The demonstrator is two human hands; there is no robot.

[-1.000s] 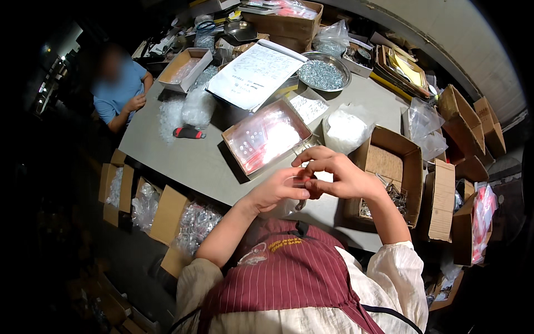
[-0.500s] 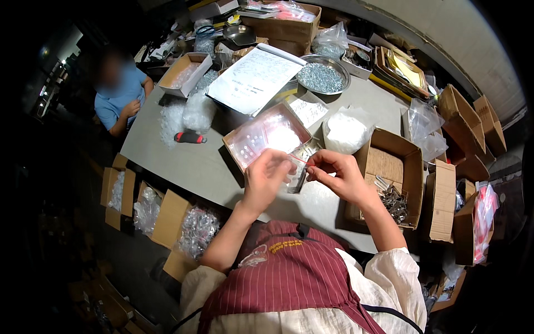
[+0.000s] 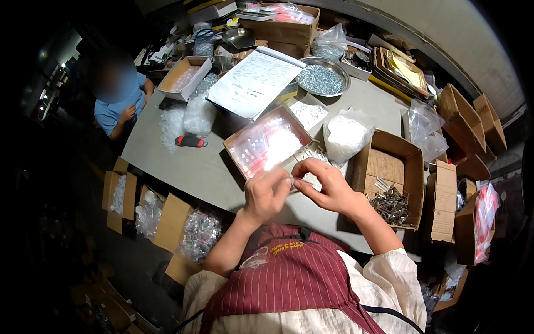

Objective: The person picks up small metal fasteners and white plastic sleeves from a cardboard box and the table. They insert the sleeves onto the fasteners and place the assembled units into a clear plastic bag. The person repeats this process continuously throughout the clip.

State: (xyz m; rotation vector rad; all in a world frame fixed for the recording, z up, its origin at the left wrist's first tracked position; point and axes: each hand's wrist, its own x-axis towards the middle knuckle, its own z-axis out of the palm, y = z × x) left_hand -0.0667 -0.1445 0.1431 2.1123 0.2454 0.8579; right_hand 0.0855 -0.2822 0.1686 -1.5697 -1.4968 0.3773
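Whitish piece between left hand and right hand, long axis unclear

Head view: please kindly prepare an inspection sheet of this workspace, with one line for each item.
Surface: grey table, crowded toward its far side.
Job's things: shallow box of clear bags beyond the hands; carton of metal pieces at right.
Clutter: written papers, metal bowl, red-and-black tool.
Hands: left hand and right hand, fingertips close together; anything held is unclear.
Cables: nothing seen.
Surroundings: person in blue at far left; open boxes at left.
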